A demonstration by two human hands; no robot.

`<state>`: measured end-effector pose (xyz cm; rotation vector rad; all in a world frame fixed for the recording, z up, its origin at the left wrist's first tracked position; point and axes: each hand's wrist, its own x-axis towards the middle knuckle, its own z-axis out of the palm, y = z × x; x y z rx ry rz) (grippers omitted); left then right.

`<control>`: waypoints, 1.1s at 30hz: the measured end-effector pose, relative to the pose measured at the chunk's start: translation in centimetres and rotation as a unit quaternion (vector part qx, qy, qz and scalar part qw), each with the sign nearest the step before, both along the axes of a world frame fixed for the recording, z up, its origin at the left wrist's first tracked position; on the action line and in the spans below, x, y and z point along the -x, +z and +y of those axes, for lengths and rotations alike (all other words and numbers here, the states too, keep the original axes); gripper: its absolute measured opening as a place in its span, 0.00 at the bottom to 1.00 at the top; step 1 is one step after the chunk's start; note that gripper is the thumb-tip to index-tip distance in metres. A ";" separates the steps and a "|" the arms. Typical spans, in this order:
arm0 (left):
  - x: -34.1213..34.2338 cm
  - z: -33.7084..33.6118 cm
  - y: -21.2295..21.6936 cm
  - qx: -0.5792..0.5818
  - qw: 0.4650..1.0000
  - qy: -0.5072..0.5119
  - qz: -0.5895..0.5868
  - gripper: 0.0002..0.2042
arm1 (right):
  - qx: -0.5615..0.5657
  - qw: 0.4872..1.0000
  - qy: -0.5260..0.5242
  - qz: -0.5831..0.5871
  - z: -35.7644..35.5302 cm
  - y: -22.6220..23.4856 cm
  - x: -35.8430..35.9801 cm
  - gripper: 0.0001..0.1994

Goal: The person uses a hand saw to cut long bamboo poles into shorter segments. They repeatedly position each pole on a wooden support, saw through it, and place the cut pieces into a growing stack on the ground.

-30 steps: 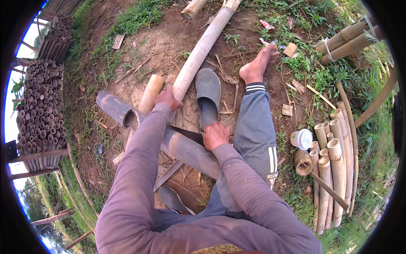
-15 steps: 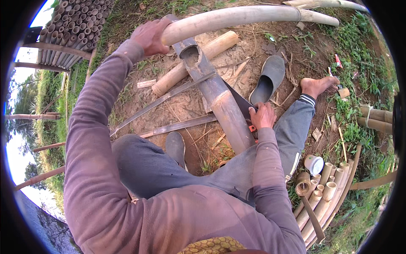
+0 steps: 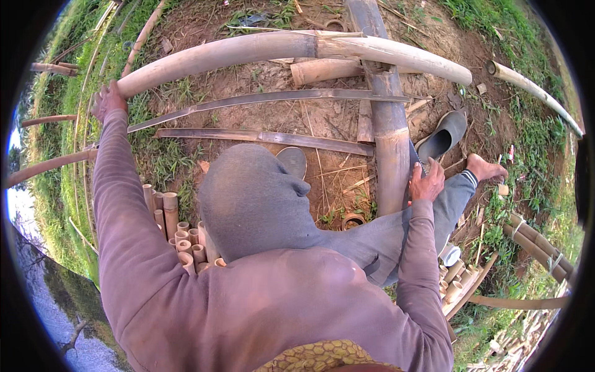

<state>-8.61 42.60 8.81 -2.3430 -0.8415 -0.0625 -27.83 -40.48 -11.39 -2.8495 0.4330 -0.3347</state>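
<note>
My left hand point(image 3: 110, 102), at the far left, is closed around the end of a long pale bamboo pole point(image 3: 242, 54). That pole runs sideways and crosses over a thick dark bamboo trunk point(image 3: 392, 139), which slopes toward my leg. My right hand point(image 3: 426, 181) is beside the trunk's right side with its fingers apart. Close to those fingers, the dark blade of a handsaw point(image 3: 413, 156) shows in part against the trunk; its handle is mostly hidden.
Two split bamboo strips point(image 3: 266, 136) lie left of the trunk. A short bamboo piece point(image 3: 325, 70) is behind them. An empty clog point(image 3: 442, 135) sits near my bare foot point(image 3: 484, 168). Cut bamboo tubes point(image 3: 170, 214) stand beside my left knee, with more point(image 3: 454, 288) at right.
My left hand has carried the pole's end left, and the pole now crosses the trunk. My right hand's fingers have spread beside the saw. The view has turned and shifted.
</note>
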 end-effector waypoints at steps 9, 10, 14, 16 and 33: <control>3.1 -14.0 -16.4 0.345 0.845 -0.299 -0.277 0.27 | -0.042 0.935 0.325 0.136 19.9 1.0 -4.1 0.28; 5.1 -16.5 -17.5 0.358 0.818 -0.363 -0.268 0.24 | -0.014 0.936 0.319 0.149 21.2 -0.4 -4.5 0.30; 13.0 -22.8 -23.9 0.466 0.736 -0.483 -0.084 0.22 | 0.094 0.924 0.285 0.236 22.6 -4.8 -5.3 0.35; 14.6 -23.1 -26.7 0.446 0.749 -0.486 -0.061 0.23 | 0.137 0.902 0.261 0.315 23.0 -4.4 -6.0 0.32; 9.6 -16.7 -15.1 0.316 0.767 -0.514 -0.220 0.13 | 0.006 0.886 0.464 0.019 22.5 10.5 -11.6 0.22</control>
